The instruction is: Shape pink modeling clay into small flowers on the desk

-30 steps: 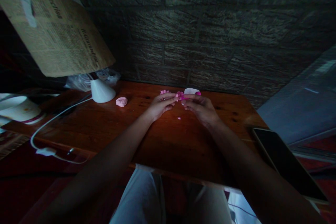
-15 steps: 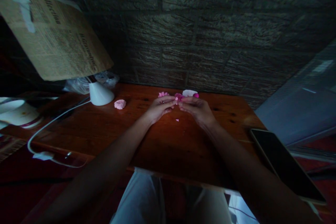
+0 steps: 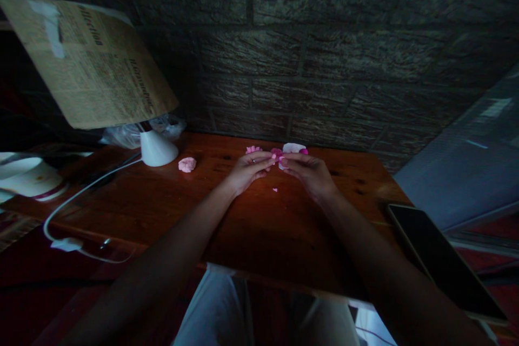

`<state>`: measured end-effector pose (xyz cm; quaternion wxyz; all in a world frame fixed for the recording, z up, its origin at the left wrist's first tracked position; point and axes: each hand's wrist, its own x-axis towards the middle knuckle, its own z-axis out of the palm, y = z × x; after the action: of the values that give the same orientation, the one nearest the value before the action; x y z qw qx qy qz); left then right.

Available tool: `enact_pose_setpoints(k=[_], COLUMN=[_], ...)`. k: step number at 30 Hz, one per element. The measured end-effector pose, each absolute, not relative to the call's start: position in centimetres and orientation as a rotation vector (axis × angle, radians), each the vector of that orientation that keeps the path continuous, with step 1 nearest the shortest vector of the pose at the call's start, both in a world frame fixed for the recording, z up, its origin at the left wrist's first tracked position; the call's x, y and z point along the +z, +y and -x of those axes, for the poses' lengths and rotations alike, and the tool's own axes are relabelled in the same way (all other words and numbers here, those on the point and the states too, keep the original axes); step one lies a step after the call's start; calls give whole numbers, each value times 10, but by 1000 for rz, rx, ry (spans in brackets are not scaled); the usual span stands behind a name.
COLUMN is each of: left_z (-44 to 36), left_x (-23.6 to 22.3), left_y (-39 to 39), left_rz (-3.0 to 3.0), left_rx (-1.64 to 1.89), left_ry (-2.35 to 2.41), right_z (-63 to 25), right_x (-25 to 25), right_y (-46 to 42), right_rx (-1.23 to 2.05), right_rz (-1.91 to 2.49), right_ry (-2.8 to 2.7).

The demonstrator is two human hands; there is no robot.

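My left hand (image 3: 248, 173) is closed in a pinch on a small pink piece (image 3: 274, 156), perhaps soft clay. Close beside it, the fingertips of my right hand (image 3: 311, 172) also pinch pink material (image 3: 280, 159); whether both hold one piece I cannot tell. Just behind the fingers are a ruffled pink piece (image 3: 253, 149), a darker pink piece (image 3: 277, 151), a flat whitish piece (image 3: 292, 147) and a magenta lump (image 3: 304, 151), all partly hidden. A tiny pink scrap (image 3: 275, 190) lies on the wooden table (image 3: 259, 221) nearer to me.
A pale pink lump (image 3: 187, 164) lies left, by the white base of a lamp (image 3: 158, 148) with a newsprint shade. Its white cord (image 3: 77, 194) loops over the table edge. A white cup (image 3: 30, 177) stands far left, a dark phone or tablet (image 3: 441, 259) right. Behind rises a brick wall (image 3: 275, 54).
The view has shifted slightly, so everything sits a little lower. My fingertips have moved a little on the pink material, and more pink shows at the right fingertips.
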<state>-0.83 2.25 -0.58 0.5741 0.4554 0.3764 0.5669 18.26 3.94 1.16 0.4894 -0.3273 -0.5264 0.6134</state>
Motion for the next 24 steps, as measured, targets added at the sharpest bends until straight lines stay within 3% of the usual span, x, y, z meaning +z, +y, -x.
enact_pose_setpoints(k=[24], left_z=[4], left_x=[-4], left_y=[19], left_rz=[-1187], left_rx=[1334], left_ry=[976], right_z=[-179], right_x=[13], right_y=[37], right_rx=[1313], right_rz=[766], right_ry=[-1416])
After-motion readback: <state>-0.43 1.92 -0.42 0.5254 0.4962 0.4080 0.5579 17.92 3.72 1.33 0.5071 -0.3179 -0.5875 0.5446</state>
